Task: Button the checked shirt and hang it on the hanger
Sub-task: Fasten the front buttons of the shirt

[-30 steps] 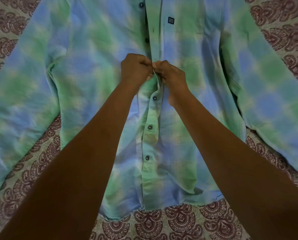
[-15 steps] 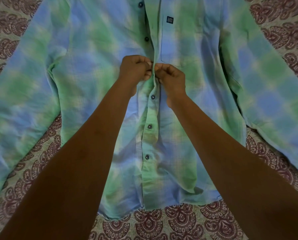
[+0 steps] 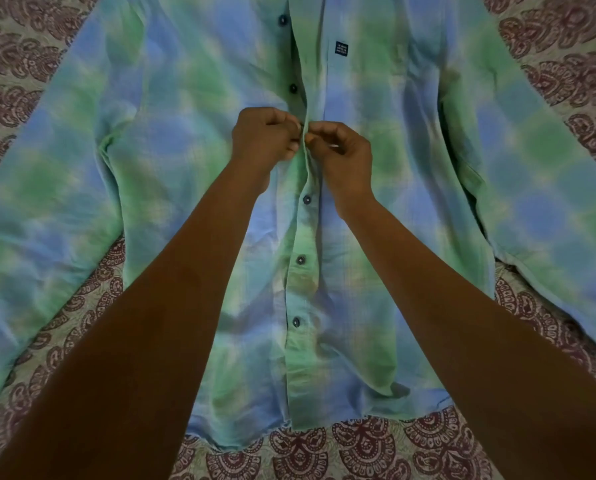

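Observation:
A green and blue checked shirt [image 3: 172, 161] lies flat, front up, sleeves spread to both sides. My left hand [image 3: 263, 138] and my right hand [image 3: 345, 152] meet at the placket at chest height, each pinching the fabric edge around a button hidden by my fingers. Below my hands three dark buttons [image 3: 301, 260] sit through the placket. Above my hands two dark buttons [image 3: 293, 88] show beside the open edge. A small dark label [image 3: 341, 48] marks the chest pocket. No hanger is in view.
The shirt rests on a cream bedspread [image 3: 324, 448] printed with maroon paisley shapes, which shows at the near edge and at both upper corners. My forearms cross the lower half of the view.
Both hands stay pinched together at the same button on the placket. The view has shifted slightly, so the shirt sits a little lower in frame.

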The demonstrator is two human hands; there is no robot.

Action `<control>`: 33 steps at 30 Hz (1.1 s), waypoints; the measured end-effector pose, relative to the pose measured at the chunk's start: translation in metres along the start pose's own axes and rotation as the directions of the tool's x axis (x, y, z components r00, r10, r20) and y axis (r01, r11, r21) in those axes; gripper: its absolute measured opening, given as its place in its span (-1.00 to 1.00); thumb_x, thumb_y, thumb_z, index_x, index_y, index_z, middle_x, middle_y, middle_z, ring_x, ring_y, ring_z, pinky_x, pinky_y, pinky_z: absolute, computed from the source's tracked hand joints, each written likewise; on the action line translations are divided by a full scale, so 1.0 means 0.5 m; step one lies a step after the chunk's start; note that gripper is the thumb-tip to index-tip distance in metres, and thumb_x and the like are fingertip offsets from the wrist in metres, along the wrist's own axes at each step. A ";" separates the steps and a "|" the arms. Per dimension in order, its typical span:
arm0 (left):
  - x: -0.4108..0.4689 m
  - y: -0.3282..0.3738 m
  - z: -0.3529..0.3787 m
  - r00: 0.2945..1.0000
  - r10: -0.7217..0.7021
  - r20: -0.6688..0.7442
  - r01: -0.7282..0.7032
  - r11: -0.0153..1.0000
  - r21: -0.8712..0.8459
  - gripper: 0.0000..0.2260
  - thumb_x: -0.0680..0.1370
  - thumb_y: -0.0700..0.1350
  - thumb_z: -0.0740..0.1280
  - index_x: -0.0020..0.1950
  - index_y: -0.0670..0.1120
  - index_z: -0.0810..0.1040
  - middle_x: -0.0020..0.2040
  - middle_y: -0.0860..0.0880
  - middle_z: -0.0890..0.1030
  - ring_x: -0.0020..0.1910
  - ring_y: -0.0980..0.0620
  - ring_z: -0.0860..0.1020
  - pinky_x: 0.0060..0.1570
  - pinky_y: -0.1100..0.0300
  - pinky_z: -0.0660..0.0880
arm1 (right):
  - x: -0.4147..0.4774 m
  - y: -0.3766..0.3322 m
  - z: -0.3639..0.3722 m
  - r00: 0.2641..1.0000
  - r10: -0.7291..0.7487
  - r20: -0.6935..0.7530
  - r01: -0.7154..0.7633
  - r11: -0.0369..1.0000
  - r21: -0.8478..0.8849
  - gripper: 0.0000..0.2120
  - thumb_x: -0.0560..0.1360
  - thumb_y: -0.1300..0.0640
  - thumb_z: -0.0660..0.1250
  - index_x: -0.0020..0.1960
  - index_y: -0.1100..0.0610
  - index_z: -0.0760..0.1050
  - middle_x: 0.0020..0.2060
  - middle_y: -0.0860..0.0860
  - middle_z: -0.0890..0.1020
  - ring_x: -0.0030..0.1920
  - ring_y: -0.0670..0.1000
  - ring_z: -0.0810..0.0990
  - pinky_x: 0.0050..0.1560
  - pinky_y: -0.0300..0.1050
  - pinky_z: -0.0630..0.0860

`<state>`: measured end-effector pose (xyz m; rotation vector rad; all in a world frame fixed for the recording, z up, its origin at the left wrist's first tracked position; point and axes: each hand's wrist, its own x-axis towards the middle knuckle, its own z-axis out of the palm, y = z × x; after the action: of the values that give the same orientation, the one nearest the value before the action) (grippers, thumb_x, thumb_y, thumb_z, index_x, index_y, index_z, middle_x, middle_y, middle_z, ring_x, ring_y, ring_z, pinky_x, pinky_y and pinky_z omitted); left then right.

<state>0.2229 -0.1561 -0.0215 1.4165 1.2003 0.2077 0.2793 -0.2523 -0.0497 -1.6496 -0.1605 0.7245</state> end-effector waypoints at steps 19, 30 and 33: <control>-0.004 0.007 0.005 0.999 0.032 0.001 -0.032 0.999 0.002 -0.83 0.45 -0.30 0.34 -0.32 -0.10 0.56 -0.38 -0.06 0.57 -0.50 0.16 0.50 -0.39 0.34 0.47 | 0.021 -0.012 -0.006 0.998 0.055 0.014 -0.054 0.998 -0.030 -0.83 0.41 0.35 0.33 -0.01 0.37 0.58 -0.10 0.28 0.65 -0.13 0.11 0.60 0.04 0.12 0.55; 0.009 -0.001 0.011 0.994 0.101 -0.038 -0.094 0.983 0.160 -0.77 0.41 -0.27 0.37 -0.41 -0.03 0.55 -0.42 -0.05 0.58 -0.46 0.09 0.55 -0.22 0.20 0.60 | 0.004 -0.012 -0.008 0.990 0.130 0.053 -0.136 0.978 0.157 -0.82 0.51 0.34 0.23 -0.15 0.21 0.59 -0.37 -0.01 0.63 -0.31 -0.06 0.60 -0.16 -0.21 0.57; 0.005 -0.005 0.007 0.996 0.086 -0.033 -0.083 0.991 0.103 -0.82 0.41 -0.29 0.38 -0.35 -0.07 0.57 -0.41 -0.06 0.57 -0.53 0.17 0.52 -0.35 0.29 0.53 | 0.015 -0.019 -0.014 0.978 0.173 0.120 -0.194 0.962 0.190 -0.79 0.50 0.35 0.24 -0.24 0.18 0.56 -0.46 -0.07 0.63 -0.37 -0.11 0.60 -0.20 -0.28 0.56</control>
<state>0.2254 -0.1571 -0.0259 1.5600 1.1961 0.2354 0.2917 -0.2526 -0.0432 -1.4470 -0.0055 0.9369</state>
